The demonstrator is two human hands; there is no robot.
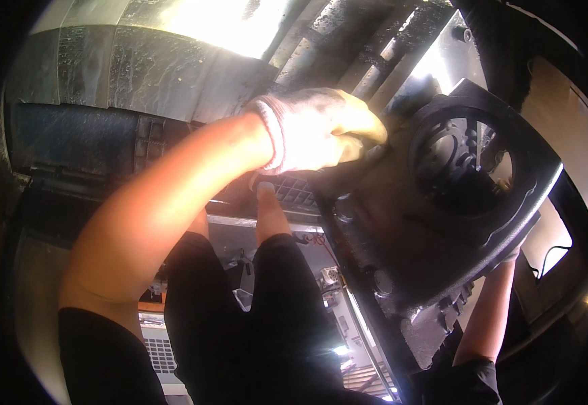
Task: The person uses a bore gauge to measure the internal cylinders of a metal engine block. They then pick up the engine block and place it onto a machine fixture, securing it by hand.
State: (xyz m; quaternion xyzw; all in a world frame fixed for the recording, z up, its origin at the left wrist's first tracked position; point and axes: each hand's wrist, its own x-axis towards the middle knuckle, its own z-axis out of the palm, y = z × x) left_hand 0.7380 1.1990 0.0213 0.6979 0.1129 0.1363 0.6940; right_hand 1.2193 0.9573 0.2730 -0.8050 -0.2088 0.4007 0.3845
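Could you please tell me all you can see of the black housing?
The black housing looks like metal, with a slight sheen. A large round opening shows curved parts inside; rounded bumps mark its left side. It sits tilted at the picture's right. The right hand, mostly hidden, is at its right edge; the gloved left hand is near its left side, contact unclear.

Gloved left hand beside black, round-holed housing; right hand mostly hidden behind its edge.

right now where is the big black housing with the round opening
In the head view, the big black housing is right of centre, between the pale-gloved left hand and the right hand, partly hidden at the housing's lower right edge.
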